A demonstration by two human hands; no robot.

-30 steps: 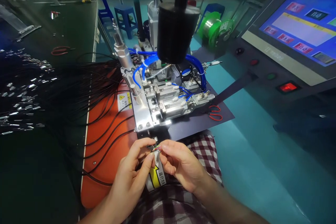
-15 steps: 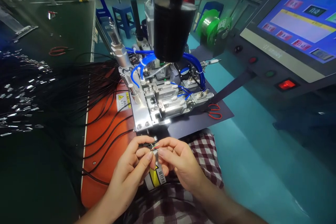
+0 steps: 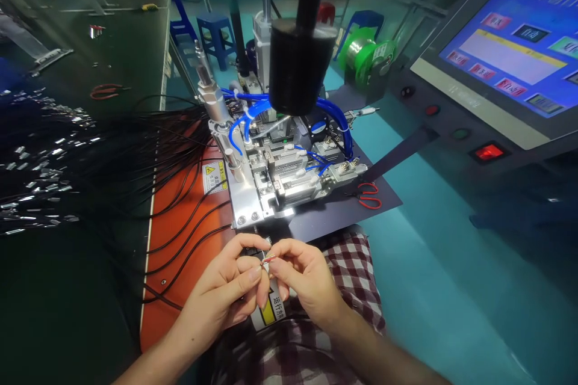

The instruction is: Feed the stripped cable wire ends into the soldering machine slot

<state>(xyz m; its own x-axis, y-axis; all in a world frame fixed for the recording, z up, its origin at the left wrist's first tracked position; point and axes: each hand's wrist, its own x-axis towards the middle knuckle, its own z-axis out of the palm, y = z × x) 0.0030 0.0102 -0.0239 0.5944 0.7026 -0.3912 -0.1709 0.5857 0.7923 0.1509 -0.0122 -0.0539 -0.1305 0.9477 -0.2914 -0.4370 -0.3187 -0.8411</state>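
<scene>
Thin coloured wires (image 3: 268,259), one red and one pale, show between my fingertips in front of the machine. My left hand (image 3: 235,280) is closed, with thumb and fingers pinching the wires from the left. From the right, my right hand (image 3: 307,277) pinches them between thumb and forefinger. The fingertips nearly meet and cover most of the wires, so their ends are hidden. Just beyond the hands stands a metal machine (image 3: 293,174) with blue air tubes. A white-and-yellow label (image 3: 273,308) shows below my fingers.
Black cables (image 3: 189,216) run across the orange mat (image 3: 169,313) on the left, near a heap with shiny metal ends (image 3: 40,174). Red-handled scissors (image 3: 371,195) lie right of the machine. A black nozzle (image 3: 301,66) hangs above it. A touchscreen panel (image 3: 506,60) stands at right.
My fingers have shifted slightly around the wires, and the red wire shows more plainly between the fingertips. Both hands stay in front of the machine. The whole view has shifted a little.
</scene>
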